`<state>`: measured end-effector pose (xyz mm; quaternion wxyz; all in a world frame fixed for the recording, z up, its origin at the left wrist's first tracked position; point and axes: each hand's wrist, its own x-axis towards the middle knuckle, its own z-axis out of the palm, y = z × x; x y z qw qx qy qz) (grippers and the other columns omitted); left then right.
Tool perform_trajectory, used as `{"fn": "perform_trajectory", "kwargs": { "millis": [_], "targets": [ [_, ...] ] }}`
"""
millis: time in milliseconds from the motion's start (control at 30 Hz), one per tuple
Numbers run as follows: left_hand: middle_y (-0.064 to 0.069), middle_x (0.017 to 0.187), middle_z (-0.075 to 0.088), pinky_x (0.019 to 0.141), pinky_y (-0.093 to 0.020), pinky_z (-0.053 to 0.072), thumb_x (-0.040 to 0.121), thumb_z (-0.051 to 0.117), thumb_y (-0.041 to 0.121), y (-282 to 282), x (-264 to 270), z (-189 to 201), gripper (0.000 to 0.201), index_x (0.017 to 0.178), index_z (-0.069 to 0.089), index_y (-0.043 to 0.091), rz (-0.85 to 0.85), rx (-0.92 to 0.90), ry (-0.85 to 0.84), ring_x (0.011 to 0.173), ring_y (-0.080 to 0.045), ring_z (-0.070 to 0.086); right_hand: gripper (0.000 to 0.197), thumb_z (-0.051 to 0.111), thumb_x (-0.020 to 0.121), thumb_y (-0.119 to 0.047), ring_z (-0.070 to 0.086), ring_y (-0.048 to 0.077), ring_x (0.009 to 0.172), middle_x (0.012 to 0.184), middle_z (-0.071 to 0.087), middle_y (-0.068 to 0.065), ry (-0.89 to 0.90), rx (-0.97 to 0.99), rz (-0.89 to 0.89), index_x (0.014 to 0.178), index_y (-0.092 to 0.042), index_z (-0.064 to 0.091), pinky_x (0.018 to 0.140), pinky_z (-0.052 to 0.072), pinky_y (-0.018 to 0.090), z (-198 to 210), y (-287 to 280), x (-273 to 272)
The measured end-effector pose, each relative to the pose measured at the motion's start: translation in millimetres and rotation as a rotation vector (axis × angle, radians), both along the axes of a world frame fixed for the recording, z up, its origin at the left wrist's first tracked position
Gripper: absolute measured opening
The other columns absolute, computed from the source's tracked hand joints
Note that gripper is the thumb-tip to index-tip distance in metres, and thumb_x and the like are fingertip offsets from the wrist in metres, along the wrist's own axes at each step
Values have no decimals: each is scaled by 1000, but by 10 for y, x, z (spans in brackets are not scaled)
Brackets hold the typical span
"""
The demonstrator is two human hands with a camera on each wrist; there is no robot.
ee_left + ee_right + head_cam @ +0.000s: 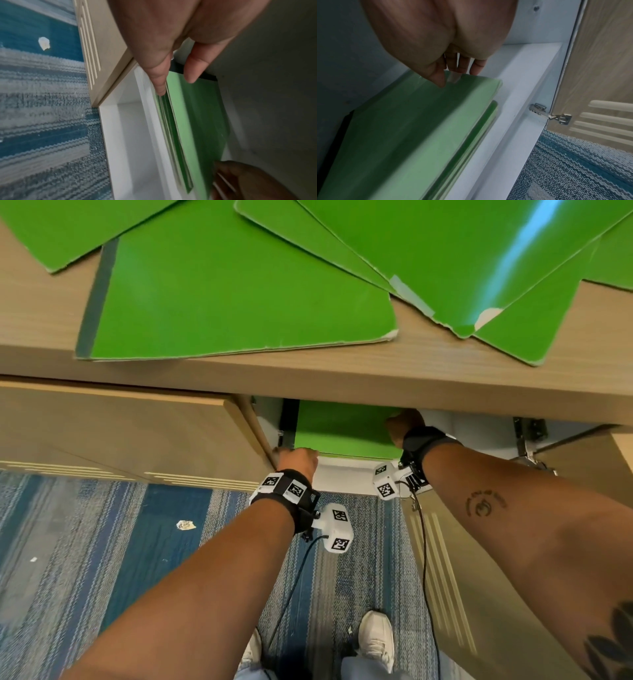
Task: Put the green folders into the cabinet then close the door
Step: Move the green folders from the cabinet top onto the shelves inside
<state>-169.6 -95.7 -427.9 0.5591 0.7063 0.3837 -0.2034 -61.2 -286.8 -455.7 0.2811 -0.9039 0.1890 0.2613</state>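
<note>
Both hands (297, 457) (401, 428) at green folder's (342, 429) edges inside open cabinet (346, 470)

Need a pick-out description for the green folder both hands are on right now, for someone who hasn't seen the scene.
Start at the light wooden countertop strewn with loose green folders, then drop below its front edge to the open white-lined cabinet. The held green folder lies there atop other folders, gripped at opposite ends by the left hand and right hand. No other folder is being held.
</note>
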Motion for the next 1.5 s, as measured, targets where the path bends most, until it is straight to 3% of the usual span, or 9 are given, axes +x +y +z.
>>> {"fn": "perform_trajectory", "kwargs": {
  "millis": [100, 233, 367, 667, 933, 1100, 1233, 1367, 1500],
  "targets": [
    [-14, 118, 63, 84, -23, 42, 100, 38, 14, 75, 27, 44, 34, 126, 57, 4, 110, -65, -67, 95, -23, 57, 22, 49, 91, -20, 61, 29, 87, 102, 65, 17, 15, 36, 5, 95, -2, 61, 81, 51, 33, -43, 41, 49],
    [-18, 127, 60, 101, -31, 43, 93, 50, 14, 106, -52, -151, 36, 127, 55, 3, 205, -134, -83, 117, -32, 56, 58, 56, 92, -34, 49, 35, 128, 142, 48, 17, 53, 41, 47, 140, -3, 44, 109, 40, 43, -91, 111, 74],
    [-14, 142, 46, 109, -44, 39, 68, 72, 8, 186, -213, -76, 79, 139, 40, 14, 303, -281, -101, 126, -33, 50, 69, 59, 86, -47, 36, 27, 139, 151, 38, 9, 73, 182, 34, 144, -12, 41, 116, 28, 41, -210, 82, -88],
    [-10, 144, 41, 106, -43, 36, 82, 67, -3, 278, -634, 1110, 70, 143, 36, 14, 151, -308, -139, 130, -29, 43, 36, 61, 89, -28, 52, 28, 124, 125, 62, 12, -86, 214, 80, 118, -7, 61, 104, 39, 29, 1372, 491, -940],
    [-12, 106, 67, 85, -30, 47, 75, 75, 24, 651, -638, 2496, 21, 90, 65, 14, -137, -175, -227, 94, -21, 61, 23, 64, 79, -28, 58, 8, 88, 91, 63, -5, -40, 240, 320, 100, -19, 66, 82, 47, 15, 2817, 689, -1478],
    [-9, 92, 64, 67, -34, 47, 86, 58, 17, 1088, -503, 3199, 10, 92, 62, 11, -166, -221, -248, 78, -20, 59, 9, 56, 88, -21, 50, -2, 67, 74, 57, -16, -106, 266, 393, 83, -25, 62, 63, 41, 14, 3741, 923, -1456],
    [-5, 88, 57, 69, -30, 48, 93, 51, 8, 1307, -141, 3672, 15, 107, 58, 7, -151, -113, -302, 76, -18, 55, 2, 55, 91, -15, 55, 14, 74, 85, 59, 3, -131, 417, 220, 91, -15, 57, 63, 43, 25, 4100, 1120, -1238],
    [-13, 136, 54, 105, -33, 41, 93, 52, 5, 1364, 191, 3925, 53, 144, 39, 13, -427, 317, -299, 125, -26, 52, 13, 56, 91, -9, 50, 13, 68, 82, 53, 2, -68, 612, 14, 102, -12, 50, 57, 38, 25, 4160, 1240, -954],
    [-17, 145, 44, 105, -35, 39, 94, 49, 16, 1322, 600, 3902, 50, 142, 41, 5, -533, 561, -202, 131, -31, 45, 30, 60, 90, -15, 55, 19, 97, 98, 56, 4, -51, 647, -14, 119, -11, 51, 88, 51, 41, 4104, 1261, -600]
  ]
}}
